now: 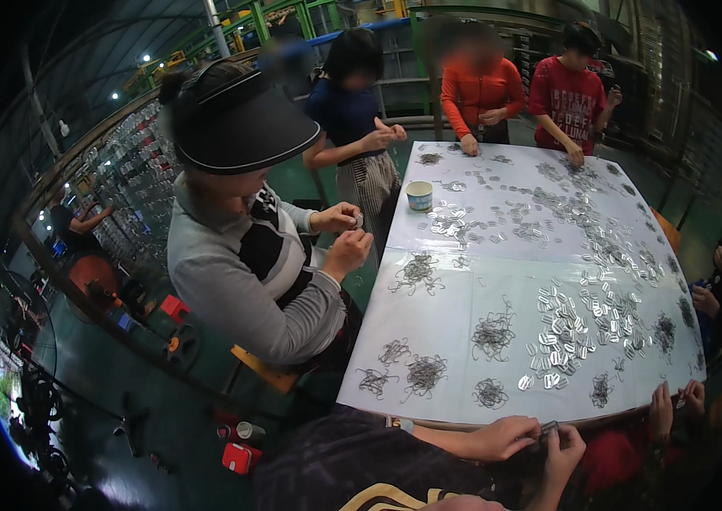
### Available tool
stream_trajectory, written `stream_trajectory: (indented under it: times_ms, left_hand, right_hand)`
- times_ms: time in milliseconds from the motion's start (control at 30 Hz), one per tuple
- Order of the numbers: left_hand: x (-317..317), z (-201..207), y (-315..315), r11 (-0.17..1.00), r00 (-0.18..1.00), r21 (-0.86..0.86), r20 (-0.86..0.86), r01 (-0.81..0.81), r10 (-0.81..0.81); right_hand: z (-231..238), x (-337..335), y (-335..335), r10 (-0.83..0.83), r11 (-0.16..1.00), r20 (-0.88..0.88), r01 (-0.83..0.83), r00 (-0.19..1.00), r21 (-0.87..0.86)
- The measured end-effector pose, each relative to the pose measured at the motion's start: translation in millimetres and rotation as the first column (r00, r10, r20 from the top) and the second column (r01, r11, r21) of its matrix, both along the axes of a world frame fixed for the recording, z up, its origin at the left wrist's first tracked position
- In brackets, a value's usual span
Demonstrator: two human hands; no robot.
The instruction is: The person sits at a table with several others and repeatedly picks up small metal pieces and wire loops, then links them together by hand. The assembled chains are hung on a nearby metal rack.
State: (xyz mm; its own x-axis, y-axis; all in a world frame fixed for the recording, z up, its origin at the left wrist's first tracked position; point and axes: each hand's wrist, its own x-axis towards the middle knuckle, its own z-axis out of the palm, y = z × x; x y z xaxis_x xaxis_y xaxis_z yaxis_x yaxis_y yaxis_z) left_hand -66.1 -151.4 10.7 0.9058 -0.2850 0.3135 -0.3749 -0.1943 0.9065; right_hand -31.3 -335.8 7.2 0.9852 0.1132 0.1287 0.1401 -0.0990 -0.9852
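At the table's near edge, my left hand [504, 439] and my right hand [563, 450] are close together, both with fingers pinched. Between their fingertips is a small grey metal piece [550, 427], like the flat metal plates on the table; its details are too small to tell. Just beyond my hands, a heap of shiny flat metal plates [561, 332] spreads over the white table [429, 341]. Tangled piles of thin wire hooks lie nearby, one pile [490, 393] beyond my left hand and another pile [601, 391] beyond my right.
A person in a dark visor [241, 123] works at the left side. Three people stand at the far end. Another person's hands [661, 413] are close on my right. A paper cup [419, 196] stands on the table. A red box [237, 458] is on the lower left.
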Motion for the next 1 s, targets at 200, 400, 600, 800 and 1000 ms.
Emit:
stream_trajectory:
  times_ms: [200, 400, 600, 800, 1000]
  left_hand:
    - [-5.5, -1.8, -9.7, 0.998, 1.000, 0.050, 0.002, -0.032, 0.032]
    - [-8.2, -3.2, -13.9, 0.995, 0.999, 0.088, -0.021, -0.044, 0.046]
    - [-4.7, -7.8, -17.8, 0.996, 0.999, 0.089, -0.025, -0.030, 0.032]
    - [-4.0, -9.7, -21.3, 0.996, 0.998, 0.065, 0.028, -0.052, 0.051]
    - [-0.6, -11.9, -22.9, 1.000, 1.000, 0.022, -0.002, -0.022, 0.022]
  right_hand:
    - [13.2, -22.8, 4.6, -0.038, 0.994, 0.126, 0.051, 0.991, -0.096]
    - [15.6, -35.4, 7.5, -0.084, 0.977, 0.088, 0.100, 0.992, -0.187]
    - [29.3, -45.1, 14.4, -0.096, 0.975, 0.037, 0.101, 0.995, -0.198]
    - [32.3, -47.7, 18.4, -0.136, 0.984, -0.049, 0.129, 0.989, -0.119]
    - [43.8, -50.0, 17.1, -0.108, 0.905, 0.109, 0.143, 0.988, -0.400]
